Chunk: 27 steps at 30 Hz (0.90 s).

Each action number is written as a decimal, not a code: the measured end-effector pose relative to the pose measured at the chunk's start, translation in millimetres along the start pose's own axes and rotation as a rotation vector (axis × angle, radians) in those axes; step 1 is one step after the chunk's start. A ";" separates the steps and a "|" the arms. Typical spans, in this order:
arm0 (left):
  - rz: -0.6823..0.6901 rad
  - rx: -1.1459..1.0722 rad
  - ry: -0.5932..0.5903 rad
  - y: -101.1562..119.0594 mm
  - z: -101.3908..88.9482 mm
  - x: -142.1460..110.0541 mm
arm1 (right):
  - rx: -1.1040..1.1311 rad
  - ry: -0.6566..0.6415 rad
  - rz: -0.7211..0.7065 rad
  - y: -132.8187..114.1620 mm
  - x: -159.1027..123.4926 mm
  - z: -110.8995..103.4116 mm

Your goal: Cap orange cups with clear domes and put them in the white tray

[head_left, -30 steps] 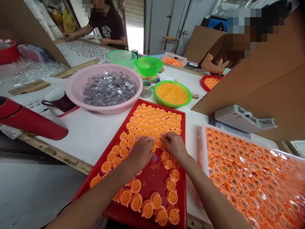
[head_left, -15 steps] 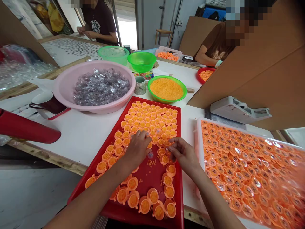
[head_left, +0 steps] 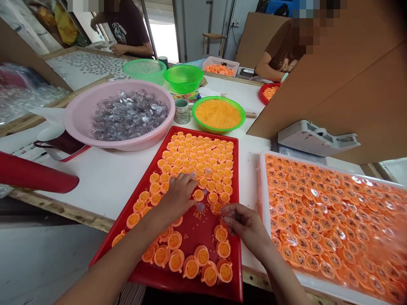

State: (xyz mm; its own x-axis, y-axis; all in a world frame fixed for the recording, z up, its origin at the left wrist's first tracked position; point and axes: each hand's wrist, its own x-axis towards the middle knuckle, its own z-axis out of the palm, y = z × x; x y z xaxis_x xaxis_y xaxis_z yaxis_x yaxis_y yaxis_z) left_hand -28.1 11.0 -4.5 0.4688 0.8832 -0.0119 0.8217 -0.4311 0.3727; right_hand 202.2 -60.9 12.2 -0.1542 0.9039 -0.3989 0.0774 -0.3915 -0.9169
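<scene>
A red tray (head_left: 203, 231) holds many small orange cups (head_left: 202, 255) with handles, each with yellow-orange pieces inside. My left hand (head_left: 179, 192) reaches over the tray's middle, thumb and fingers closed at the handle side of one small orange cup (head_left: 198, 195). A clear disc (head_left: 200, 206) and scattered yellow beads (head_left: 199, 214) lie just below that cup. At the tray's right side my right hand (head_left: 243, 222) is pinched, its fingertips by the right-hand cups. What it pinches is too small to make out.
A pink basin (head_left: 74, 123) of clear shiny pieces and a green bowl (head_left: 194, 120) of yellow beads stand behind the tray. On the right is a white bin (head_left: 263, 195) of packed orange pieces beside a cardboard panel (head_left: 333, 93). Two people sit across the tables.
My right hand has moved down along the tray's right edge, uncovering cups. My left hand stays near the middle; the cup beside its fingers shows more fully. The camera view has shifted slightly.
</scene>
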 end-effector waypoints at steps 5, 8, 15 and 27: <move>-0.020 -0.051 -0.011 14.5 -1.6 4.1 | -0.093 0.026 -0.040 -0.3 -1.2 1.6; -0.037 -0.121 -0.018 28.3 -10.2 -1.0 | -0.262 0.052 -0.155 -1.7 -5.4 7.5; -0.216 -0.564 -0.173 54.3 -35.3 -34.5 | -0.678 -0.206 -0.525 -14.2 -21.1 29.3; -0.423 -0.901 -0.137 49.8 -22.3 -74.0 | -0.786 -0.303 -0.485 6.9 -37.0 34.1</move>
State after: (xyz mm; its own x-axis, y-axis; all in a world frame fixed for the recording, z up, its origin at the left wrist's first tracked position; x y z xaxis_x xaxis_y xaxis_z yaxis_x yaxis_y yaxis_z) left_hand -29.1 -71.8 35.6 0.2747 0.8783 -0.3912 0.4043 0.2636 0.8758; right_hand 174.9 -102.9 20.3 -0.5813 0.8110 -0.0658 0.5577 0.3383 -0.7580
